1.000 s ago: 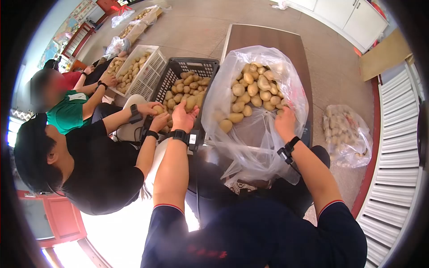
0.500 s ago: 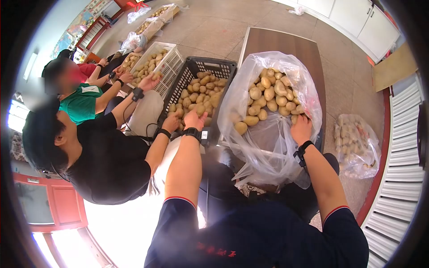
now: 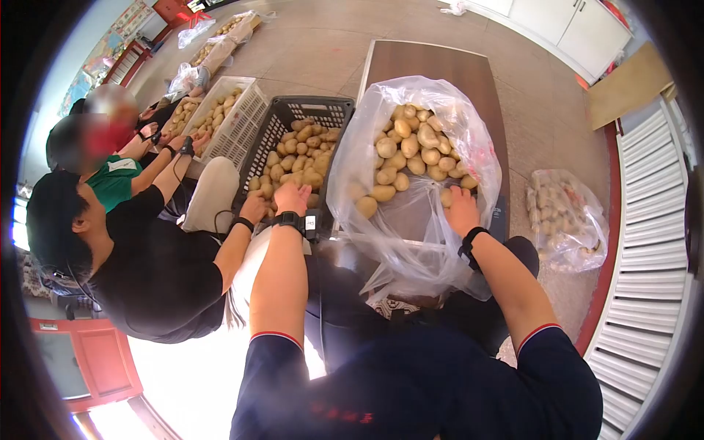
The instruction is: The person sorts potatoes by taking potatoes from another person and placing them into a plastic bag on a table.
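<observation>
My left hand [image 3: 292,198] reaches into the near end of a black plastic crate [image 3: 269,139], its fingers curled down over potatoes [image 3: 293,158]; the fingertips are partly hidden. Inside a clear plastic bag [image 3: 352,161], my right hand [image 3: 462,211] has its fingers closed around a potato [image 3: 446,196]. More potatoes [image 3: 411,147] are heaped toward the far side of that bag. Just left of my left hand, a co-worker's hand [image 3: 254,207] touches potatoes in the same crate.
The bag lies on a brown board [image 3: 440,62]. A tied bag of potatoes [image 3: 565,220] rests on the floor to the right, near a white radiator [image 3: 642,264]. Co-workers sit at my left beside a white crate [image 3: 242,125] of potatoes.
My right hand has moved toward me and left, bringing a potato away from the heap. My left fingers have curled down onto the potatoes. The whole view has shifted slightly.
</observation>
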Action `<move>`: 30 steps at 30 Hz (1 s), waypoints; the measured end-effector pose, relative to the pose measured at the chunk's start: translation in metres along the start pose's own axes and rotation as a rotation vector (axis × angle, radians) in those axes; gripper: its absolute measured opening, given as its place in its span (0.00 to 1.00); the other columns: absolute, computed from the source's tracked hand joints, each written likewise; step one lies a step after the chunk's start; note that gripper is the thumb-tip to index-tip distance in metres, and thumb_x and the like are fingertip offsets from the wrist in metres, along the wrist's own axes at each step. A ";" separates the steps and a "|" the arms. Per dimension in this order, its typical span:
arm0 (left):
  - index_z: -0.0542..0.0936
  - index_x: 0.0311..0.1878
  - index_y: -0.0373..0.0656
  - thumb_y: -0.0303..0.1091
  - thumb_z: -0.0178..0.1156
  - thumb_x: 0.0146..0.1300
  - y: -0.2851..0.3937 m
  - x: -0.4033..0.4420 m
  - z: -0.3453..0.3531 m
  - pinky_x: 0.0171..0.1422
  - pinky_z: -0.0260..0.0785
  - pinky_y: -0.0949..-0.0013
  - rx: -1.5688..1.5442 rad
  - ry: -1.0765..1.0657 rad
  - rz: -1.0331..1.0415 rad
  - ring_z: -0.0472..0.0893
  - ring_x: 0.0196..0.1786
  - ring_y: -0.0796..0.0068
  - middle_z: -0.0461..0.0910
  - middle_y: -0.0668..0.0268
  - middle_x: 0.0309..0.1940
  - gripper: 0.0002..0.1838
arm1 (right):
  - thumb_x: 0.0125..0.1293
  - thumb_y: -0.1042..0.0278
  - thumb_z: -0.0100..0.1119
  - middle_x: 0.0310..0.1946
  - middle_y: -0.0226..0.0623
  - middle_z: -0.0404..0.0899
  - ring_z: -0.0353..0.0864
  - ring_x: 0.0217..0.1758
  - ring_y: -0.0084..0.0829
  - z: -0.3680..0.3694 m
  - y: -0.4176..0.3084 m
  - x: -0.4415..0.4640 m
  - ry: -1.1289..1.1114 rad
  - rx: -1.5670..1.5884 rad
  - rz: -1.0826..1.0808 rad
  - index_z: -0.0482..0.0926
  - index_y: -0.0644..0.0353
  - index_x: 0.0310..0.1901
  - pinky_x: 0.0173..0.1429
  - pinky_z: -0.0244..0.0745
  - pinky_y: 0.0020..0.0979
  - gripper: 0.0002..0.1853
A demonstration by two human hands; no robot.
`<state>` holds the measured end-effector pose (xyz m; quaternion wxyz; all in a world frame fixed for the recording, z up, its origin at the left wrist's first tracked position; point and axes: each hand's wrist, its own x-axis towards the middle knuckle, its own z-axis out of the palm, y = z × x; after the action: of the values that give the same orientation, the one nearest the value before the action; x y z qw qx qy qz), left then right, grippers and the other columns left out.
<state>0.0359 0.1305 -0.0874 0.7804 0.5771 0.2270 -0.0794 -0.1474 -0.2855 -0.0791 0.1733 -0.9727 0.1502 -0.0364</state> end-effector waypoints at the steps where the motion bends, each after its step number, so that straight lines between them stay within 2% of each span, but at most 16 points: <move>1: 0.63 0.61 0.30 0.28 0.50 0.68 -0.003 0.004 0.000 0.64 0.71 0.44 -0.286 0.015 -0.074 0.70 0.63 0.44 0.66 0.45 0.60 0.20 | 0.53 0.69 0.63 0.53 0.48 0.72 0.73 0.54 0.57 -0.001 -0.001 -0.001 -0.016 0.021 -0.016 0.68 0.55 0.60 0.55 0.74 0.51 0.29; 8: 0.60 0.69 0.36 0.35 0.48 0.72 0.000 0.006 0.002 0.55 0.76 0.48 -0.182 0.134 -0.122 0.77 0.56 0.48 0.68 0.45 0.61 0.25 | 0.53 0.69 0.62 0.52 0.50 0.73 0.74 0.54 0.55 -0.007 -0.003 -0.005 -0.032 0.103 -0.022 0.70 0.56 0.58 0.57 0.74 0.50 0.28; 11: 0.62 0.63 0.33 0.34 0.48 0.72 0.015 -0.017 0.019 0.51 0.77 0.48 -0.222 0.124 -0.111 0.78 0.52 0.51 0.69 0.49 0.57 0.21 | 0.52 0.68 0.63 0.51 0.50 0.73 0.74 0.55 0.55 -0.003 -0.004 -0.004 0.018 0.178 -0.053 0.70 0.56 0.58 0.58 0.73 0.50 0.29; 13: 0.66 0.57 0.33 0.31 0.50 0.69 0.028 -0.033 0.035 0.45 0.78 0.52 -0.154 0.228 -0.106 0.78 0.47 0.54 0.71 0.52 0.49 0.16 | 0.53 0.66 0.64 0.52 0.51 0.73 0.73 0.56 0.55 0.002 -0.005 -0.001 0.025 0.244 -0.024 0.70 0.57 0.59 0.58 0.72 0.50 0.30; 15: 0.72 0.51 0.36 0.30 0.53 0.65 0.038 -0.056 0.061 0.34 0.75 0.62 -0.063 0.152 -0.087 0.79 0.36 0.60 0.74 0.59 0.43 0.14 | 0.53 0.66 0.64 0.51 0.52 0.74 0.75 0.53 0.54 0.006 -0.007 0.003 0.102 0.376 -0.060 0.71 0.59 0.59 0.57 0.72 0.49 0.29; 16: 0.73 0.52 0.37 0.31 0.54 0.66 0.045 -0.070 0.071 0.33 0.74 0.64 -0.023 0.122 -0.058 0.79 0.35 0.63 0.75 0.59 0.44 0.14 | 0.53 0.66 0.64 0.51 0.52 0.74 0.75 0.53 0.54 0.006 -0.012 0.003 0.100 0.382 -0.067 0.71 0.59 0.59 0.57 0.72 0.49 0.29; 18: 0.73 0.52 0.38 0.32 0.55 0.66 0.053 -0.092 0.086 0.31 0.73 0.66 0.019 0.101 -0.021 0.79 0.33 0.65 0.76 0.59 0.45 0.14 | 0.54 0.65 0.65 0.45 0.48 0.78 0.81 0.44 0.46 -0.001 -0.024 0.003 0.058 0.583 0.051 0.73 0.62 0.56 0.50 0.76 0.42 0.27; 19: 0.74 0.52 0.38 0.34 0.55 0.67 0.054 -0.098 0.091 0.29 0.71 0.68 0.086 0.027 0.008 0.78 0.31 0.68 0.77 0.60 0.44 0.14 | 0.54 0.65 0.65 0.45 0.48 0.78 0.81 0.44 0.46 -0.004 -0.032 0.003 0.055 0.589 0.044 0.73 0.62 0.56 0.50 0.76 0.42 0.27; 21: 0.74 0.52 0.39 0.36 0.55 0.67 0.055 -0.109 0.100 0.28 0.69 0.71 0.154 -0.040 0.041 0.78 0.28 0.71 0.78 0.60 0.44 0.14 | 0.60 0.59 0.63 0.39 0.40 0.80 0.81 0.33 0.33 -0.013 -0.047 0.004 -0.167 0.999 0.257 0.75 0.62 0.53 0.39 0.75 0.32 0.23; 22: 0.74 0.52 0.39 0.37 0.56 0.68 0.053 -0.114 0.104 0.27 0.68 0.73 0.196 -0.137 0.041 0.77 0.26 0.73 0.79 0.61 0.43 0.15 | 0.60 0.59 0.63 0.39 0.40 0.80 0.81 0.33 0.33 -0.021 -0.055 0.002 -0.171 1.000 0.252 0.75 0.62 0.53 0.39 0.75 0.32 0.23; 23: 0.75 0.52 0.39 0.39 0.56 0.68 0.052 -0.118 0.108 0.25 0.67 0.75 0.239 -0.234 0.040 0.76 0.24 0.75 0.80 0.61 0.42 0.15 | 0.63 0.53 0.61 0.37 0.36 0.80 0.79 0.30 0.27 -0.029 -0.063 0.001 -0.244 1.107 0.333 0.75 0.60 0.52 0.35 0.72 0.28 0.22; 24: 0.75 0.52 0.39 0.39 0.56 0.68 0.050 -0.122 0.112 0.25 0.67 0.75 0.237 -0.230 0.042 0.76 0.24 0.75 0.80 0.61 0.42 0.15 | 0.66 0.48 0.58 0.35 0.33 0.80 0.76 0.27 0.22 -0.035 -0.070 0.000 -0.318 1.211 0.417 0.76 0.59 0.51 0.32 0.70 0.25 0.23; 25: 0.75 0.52 0.39 0.40 0.56 0.68 0.048 -0.126 0.116 0.25 0.66 0.75 0.289 -0.316 0.004 0.76 0.23 0.76 0.80 0.62 0.41 0.16 | 0.66 0.48 0.58 0.35 0.33 0.80 0.76 0.27 0.22 -0.038 -0.076 -0.001 -0.321 1.210 0.415 0.76 0.59 0.51 0.32 0.70 0.25 0.23; 26: 0.75 0.52 0.39 0.41 0.56 0.69 0.048 -0.129 0.118 0.25 0.66 0.75 0.341 -0.404 -0.035 0.76 0.23 0.76 0.80 0.62 0.40 0.16 | 0.67 0.43 0.54 0.32 0.31 0.79 0.75 0.25 0.21 -0.041 -0.081 -0.002 -0.381 1.255 0.412 0.77 0.56 0.50 0.30 0.69 0.24 0.23; 27: 0.75 0.52 0.39 0.41 0.56 0.69 0.048 -0.132 0.119 0.25 0.66 0.75 0.339 -0.404 -0.037 0.76 0.23 0.76 0.80 0.62 0.40 0.16 | 0.69 0.39 0.51 0.30 0.30 0.78 0.74 0.24 0.21 -0.041 -0.085 -0.003 -0.440 1.299 0.413 0.77 0.54 0.49 0.28 0.68 0.24 0.25; 30: 0.75 0.52 0.39 0.43 0.56 0.69 0.041 -0.141 0.129 0.25 0.67 0.75 0.414 -0.519 -0.080 0.77 0.24 0.77 0.80 0.62 0.40 0.18 | 0.68 0.35 0.50 0.26 0.28 0.76 0.73 0.22 0.21 -0.037 -0.091 -0.005 -0.493 1.302 0.453 0.79 0.53 0.44 0.25 0.67 0.25 0.26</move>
<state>-0.0388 0.0037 0.0407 0.6748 0.6744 0.0224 -0.2989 -0.1312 -0.2147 -0.0132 0.7485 -0.5975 0.2524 0.1381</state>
